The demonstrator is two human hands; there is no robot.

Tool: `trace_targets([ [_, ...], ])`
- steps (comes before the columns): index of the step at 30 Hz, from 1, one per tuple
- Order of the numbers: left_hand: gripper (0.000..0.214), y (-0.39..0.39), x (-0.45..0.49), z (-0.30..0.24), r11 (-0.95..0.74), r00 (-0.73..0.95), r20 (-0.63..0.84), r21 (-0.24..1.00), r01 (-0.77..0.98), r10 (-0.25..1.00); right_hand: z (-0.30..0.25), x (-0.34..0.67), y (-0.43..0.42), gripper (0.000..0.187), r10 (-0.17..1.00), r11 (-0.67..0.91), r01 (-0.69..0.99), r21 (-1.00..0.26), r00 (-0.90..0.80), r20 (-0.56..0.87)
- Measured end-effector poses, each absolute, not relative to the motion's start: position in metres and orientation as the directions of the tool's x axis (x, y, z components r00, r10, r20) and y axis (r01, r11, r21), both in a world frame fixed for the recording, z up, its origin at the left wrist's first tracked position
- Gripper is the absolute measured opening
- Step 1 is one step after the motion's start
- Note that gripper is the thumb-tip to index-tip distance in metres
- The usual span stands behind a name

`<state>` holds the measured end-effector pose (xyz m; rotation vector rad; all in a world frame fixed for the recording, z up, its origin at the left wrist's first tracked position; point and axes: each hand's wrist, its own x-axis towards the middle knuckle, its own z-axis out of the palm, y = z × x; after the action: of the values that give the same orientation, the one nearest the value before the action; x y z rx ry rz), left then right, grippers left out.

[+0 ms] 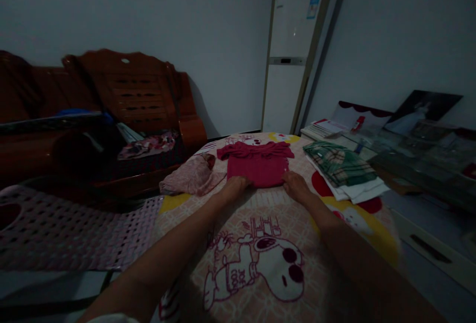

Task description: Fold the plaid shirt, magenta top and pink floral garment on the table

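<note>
A dark pink shirt (256,168) lies partly folded on a round table covered with a cartoon-print cloth (238,209). Its near edge makes a straight fold, while the far part is bunched and spread wider. My left hand (238,187) grips the near left corner, fingers curled over the fabric. At the near right corner, my right hand (295,184) pinches the edge in the same way. Left of the shirt, a crumpled pale pink garment (191,175) rests on the cloth. To the right sits a folded green plaid garment (338,161) on top of white fabric (362,190).
A woven pink chair (82,228) stands at the table's left. Behind it is a carved wooden sofa (137,95) with clothes on its seat. A tall white cabinet-like appliance (286,40) stands in the back corner. On the right are a glass-topped stand (427,149) and stacked papers (323,127).
</note>
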<state>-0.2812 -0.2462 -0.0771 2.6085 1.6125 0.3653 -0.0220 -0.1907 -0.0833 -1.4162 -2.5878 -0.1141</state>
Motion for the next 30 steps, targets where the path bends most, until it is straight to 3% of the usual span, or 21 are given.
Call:
trace_targets([
  [4,0.031,-0.263,-0.287,-0.047,-0.576,0.570,0.106,0.257,0.776,0.815,-0.070,0.000,-0.210,0.013,0.800,0.599,0.753,-0.272,-0.579,0.156],
  [8,0.039,-0.281,-0.284,-0.030,-0.621,0.706,0.018,0.491,0.611,0.708,-0.062,0.029,-0.236,0.010,0.765,0.572,0.635,-0.519,-0.641,0.058],
  [11,0.047,-0.288,-0.276,-0.027,-0.547,0.765,-0.086,0.649,0.530,0.639,-0.058,0.042,-0.252,0.013,0.732,0.565,0.612,-0.553,-0.681,-0.006],
  [16,0.041,-0.294,-0.265,-0.032,-0.446,0.857,-0.174,0.794,0.413,0.485,-0.045,0.047,-0.269,0.018,0.694,0.508,0.648,-0.567,-0.698,-0.176],
  [22,0.024,-0.296,-0.259,-0.046,-0.265,0.900,-0.328,0.876,0.404,0.287,-0.031,0.053,-0.277,0.017,0.504,0.229,0.645,-0.729,-0.719,-0.478],
  [24,0.031,-0.281,-0.264,-0.045,-0.226,0.872,-0.322,0.879,0.420,0.368,-0.034,0.054,-0.269,0.025,0.544,0.150,0.595,-0.790,-0.717,-0.436],
  [26,0.032,-0.256,-0.271,-0.040,-0.317,0.771,-0.197,0.829,0.461,0.606,-0.041,0.054,-0.255,0.031,0.685,0.109,0.537,-0.837,-0.650,-0.329],
  [28,0.027,-0.224,-0.281,-0.037,-0.384,0.506,0.013,0.668,0.637,0.862,-0.049,0.052,-0.236,0.031,0.837,0.104,0.497,-0.862,-0.512,-0.194],
  [30,0.026,-0.191,-0.291,-0.037,-0.287,0.229,0.175,0.505,0.814,0.958,-0.056,0.049,-0.216,0.031,0.928,0.119,0.480,-0.869,-0.365,-0.075],
])
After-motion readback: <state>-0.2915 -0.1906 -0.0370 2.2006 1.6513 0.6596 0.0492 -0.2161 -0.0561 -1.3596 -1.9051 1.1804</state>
